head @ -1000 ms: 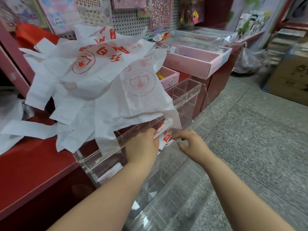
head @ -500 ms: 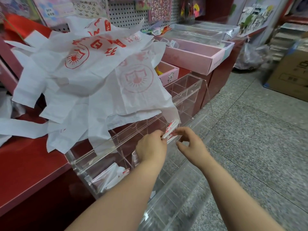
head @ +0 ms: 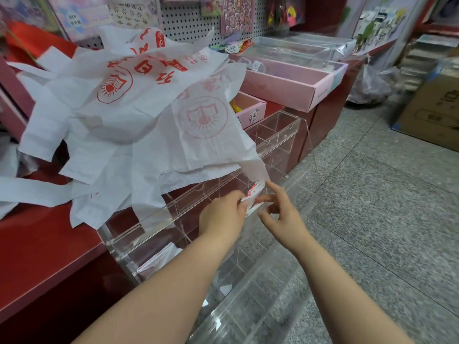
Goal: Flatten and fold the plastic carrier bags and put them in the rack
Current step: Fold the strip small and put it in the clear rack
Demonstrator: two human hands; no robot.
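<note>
A small folded carrier bag (head: pixel 253 194), white with red print, is held over the middle tier of the clear acrylic rack (head: pixel 278 135). My left hand (head: pixel 223 216) grips its lower left end. My right hand (head: pixel 280 214) pinches its upper right end between the thumb and the straight index finger. A pile of loose white bags with red logos (head: pixel 139 108) lies on the red counter (head: pixel 37 244) and hangs over the rack's top edge. Another folded bag (head: pixel 159 256) sits in a lower compartment at the left.
Pink trays (head: pixel 285 83) and clear boxes (head: pixel 298 49) stand further along the counter, with a pegboard of goods (head: pixel 188 23) behind. A cardboard box (head: pixel 432 108) and a filled plastic bag (head: pixel 367 83) rest on the grey stone floor at the right.
Both hands have lifted the folded bag a little up and to the right along the rack. The right hand's fingers have spread more.
</note>
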